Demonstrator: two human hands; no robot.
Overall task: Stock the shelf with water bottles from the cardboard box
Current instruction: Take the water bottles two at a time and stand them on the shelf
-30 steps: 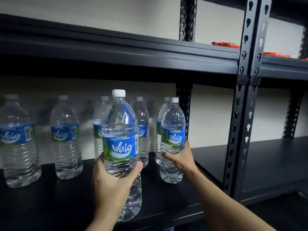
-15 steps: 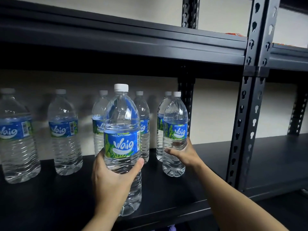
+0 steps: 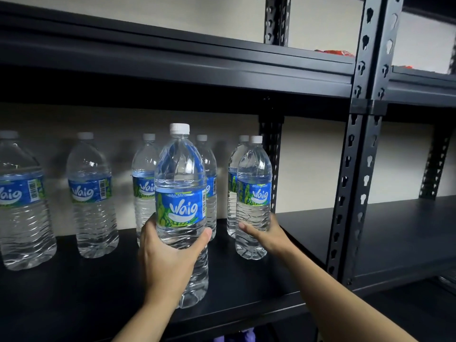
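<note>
My left hand grips a clear water bottle with a blue and green label and a white cap, standing near the front edge of the black shelf. My right hand holds the lower body of a second bottle, which stands upright on the shelf in front of another bottle. Several more bottles of the same kind stand in a row at the back, among them one at the far left and one beside it. The cardboard box is out of view.
A black upright post divides this bay from the bay on the right, whose shelf is bare. An upper shelf hangs close above the bottle caps. Orange packets lie on that upper level at the right.
Both bottles have been pushed a little further back onto the shelf. The view has tilted slightly down and closer. Both hands keep their hold.
</note>
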